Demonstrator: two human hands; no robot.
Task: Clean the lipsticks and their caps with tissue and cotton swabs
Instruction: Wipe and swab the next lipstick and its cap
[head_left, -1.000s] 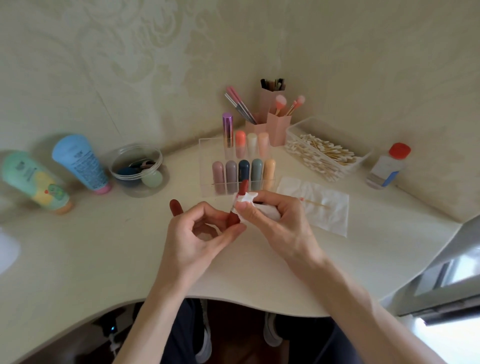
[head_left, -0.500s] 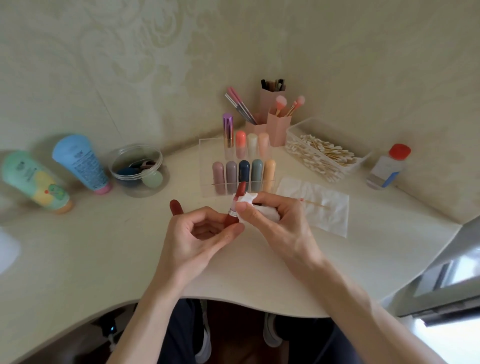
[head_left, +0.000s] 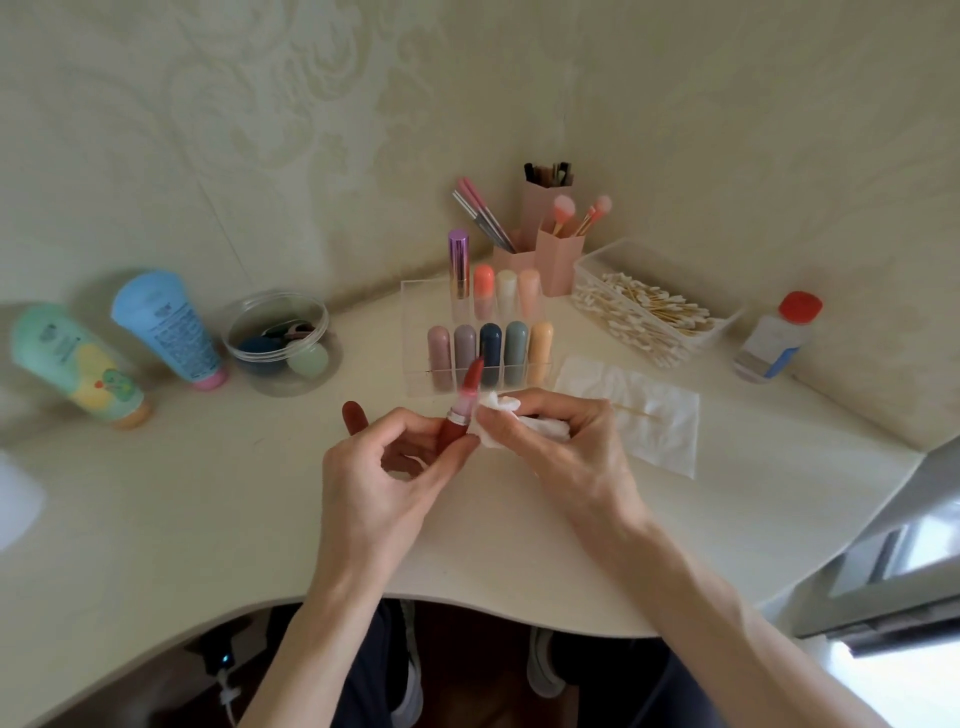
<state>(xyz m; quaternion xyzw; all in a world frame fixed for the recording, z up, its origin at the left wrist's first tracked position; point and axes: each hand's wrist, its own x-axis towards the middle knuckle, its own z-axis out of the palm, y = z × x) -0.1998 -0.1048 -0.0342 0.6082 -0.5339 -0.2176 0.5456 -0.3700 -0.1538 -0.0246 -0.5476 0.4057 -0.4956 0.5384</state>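
Head view: the left hand (head_left: 384, 467) is pinching the lipstick (head_left: 457, 423) by its base, its grip closed round the red tube between thumb and fingers. The lipstick is tilting toward the far corner of the tabletop (head_left: 208, 519), held above its middle. The right hand (head_left: 566, 447) is gripping a crumpled tissue (head_left: 498, 410) against the lipstick's silver collar. A red cap (head_left: 355, 415) is lying just left of the left hand. A rack (head_left: 415, 332) is standing behind, and swabs (head_left: 644, 312) are lying near the right edge.

Lipstick (head_left: 457, 422) – glossy red plastic, silvery band; tissue (head_left: 498, 420) – soft crumpled paper; organizer (head_left: 415, 332) – clear plastic
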